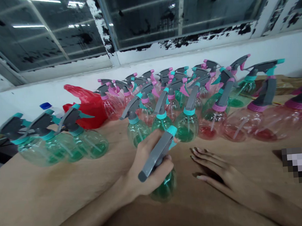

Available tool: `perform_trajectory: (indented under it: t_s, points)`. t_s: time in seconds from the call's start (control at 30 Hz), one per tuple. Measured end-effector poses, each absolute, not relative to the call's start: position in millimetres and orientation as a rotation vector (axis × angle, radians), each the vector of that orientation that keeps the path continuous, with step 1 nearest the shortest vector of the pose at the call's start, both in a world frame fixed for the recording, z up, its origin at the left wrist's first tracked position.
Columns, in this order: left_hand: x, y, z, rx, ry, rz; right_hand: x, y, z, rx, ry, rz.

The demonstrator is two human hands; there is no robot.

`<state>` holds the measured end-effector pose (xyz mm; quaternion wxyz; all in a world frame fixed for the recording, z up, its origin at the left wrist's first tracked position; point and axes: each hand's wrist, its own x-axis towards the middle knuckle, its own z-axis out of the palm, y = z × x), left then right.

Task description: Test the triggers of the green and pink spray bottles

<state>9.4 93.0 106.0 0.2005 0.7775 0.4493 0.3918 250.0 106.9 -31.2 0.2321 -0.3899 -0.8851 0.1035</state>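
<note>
My left hand (150,165) is wrapped round the neck of a green spray bottle (165,186), just under its grey trigger head with a teal nozzle. The bottle stands near the front of the wooden table (99,186), partly hidden by my fingers. My right hand (218,172) rests palm down on the table to the right, fingers stretched and holding nothing. Right behind the held bottle is a row of spray bottles, among them a green one (185,129) with a teal collar and a pink one (212,125) with a pink collar.
Three green spray bottles (75,146) stand in a group at the left. More pink and green bottles crowd toward the wall. A red plastic bag (91,109) and a blue-capped bottle (51,109) are behind the left group. Cardboard (282,84) lies at the back right.
</note>
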Motion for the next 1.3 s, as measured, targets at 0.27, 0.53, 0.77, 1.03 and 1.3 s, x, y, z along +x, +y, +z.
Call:
perform_trajectory:
  t_s: [0.27,0.53,0.77,1.03,1.3]
  points:
    - [9,90,96,2.128,1.188,1.218,250,107,-31,-1.069,-2.416,0.296]
    - [10,89,93,2.147,1.118,1.241,249,107,-31,-1.069,-2.435,0.269]
    - [10,89,92,2.189,1.119,1.233,249,108,-31,-1.070,-2.442,0.267]
    - [10,88,93,2.202,1.127,1.230,250,107,-31,-1.068,-2.423,0.271]
    - [10,88,93,2.165,1.125,1.238,249,107,-29,-1.100,-2.439,0.291]
